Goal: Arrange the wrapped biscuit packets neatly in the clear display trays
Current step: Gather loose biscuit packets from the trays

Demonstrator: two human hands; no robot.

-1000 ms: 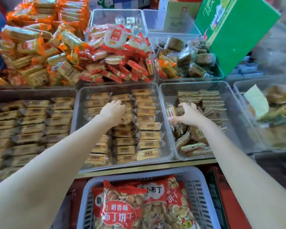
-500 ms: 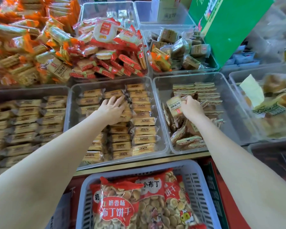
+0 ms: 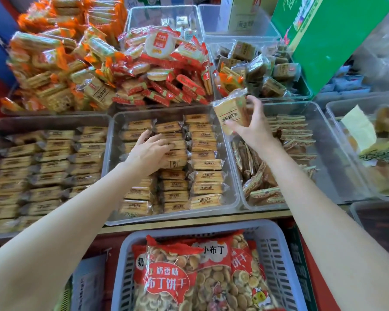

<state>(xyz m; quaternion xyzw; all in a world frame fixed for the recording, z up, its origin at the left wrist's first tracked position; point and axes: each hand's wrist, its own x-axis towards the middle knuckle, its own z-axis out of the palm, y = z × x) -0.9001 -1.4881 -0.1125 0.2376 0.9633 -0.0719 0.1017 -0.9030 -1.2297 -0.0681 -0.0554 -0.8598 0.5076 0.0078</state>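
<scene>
A clear middle tray (image 3: 230,194) holds rows of yellow wrapped biscuit packets (image 3: 206,176). My left hand (image 3: 152,151) lies on the packets in the tray's middle rows, fingers spread and slightly bent over them. My right hand (image 3: 250,124) holds one yellow biscuit packet (image 3: 228,112) in the air above the wall between the middle tray and the right clear tray (image 3: 337,153). The right tray holds flat brown packets (image 3: 290,133), some stacked at the back, others loose at the front.
A left tray (image 3: 54,118) is full of the same yellow packets. Heaps of orange and red snack packets (image 3: 162,70) rise behind. A green carton (image 3: 323,41) leans at the back right. A grey basket (image 3: 276,250) with red biscuit bags stands below the shelf edge.
My right hand has lifted a yellow packet out of the right tray and carried it up and left. My left hand has stayed on the middle tray's packets.
</scene>
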